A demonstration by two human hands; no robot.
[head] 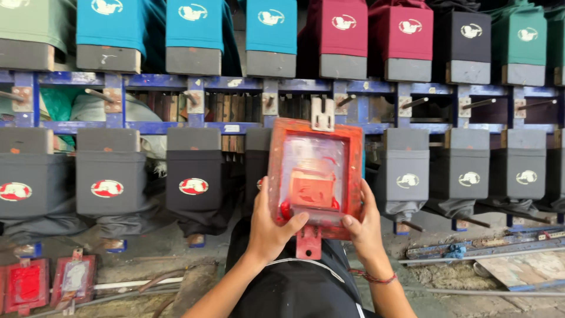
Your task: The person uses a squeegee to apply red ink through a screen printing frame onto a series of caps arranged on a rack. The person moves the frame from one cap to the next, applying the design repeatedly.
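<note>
A small red-framed printing screen (315, 176) with a translucent mesh smeared with red ink is held upright in front of me, over a dark board in the lower row. My left hand (268, 227) grips its lower left edge, thumb across the bottom. My right hand (365, 227) grips the lower right edge; a red thread band sits on that wrist. A metal tab sticks up from the frame's top and a red tab hangs below. A black garment (294, 282) lies under my arms.
Two rows of boards on a blue metal rack (194, 126) carry shirts: teal, maroon, black and green above with white prints, grey and black below with red or white prints. Two more red screens (50, 282) lean at lower left. Pipes and debris lie on the floor.
</note>
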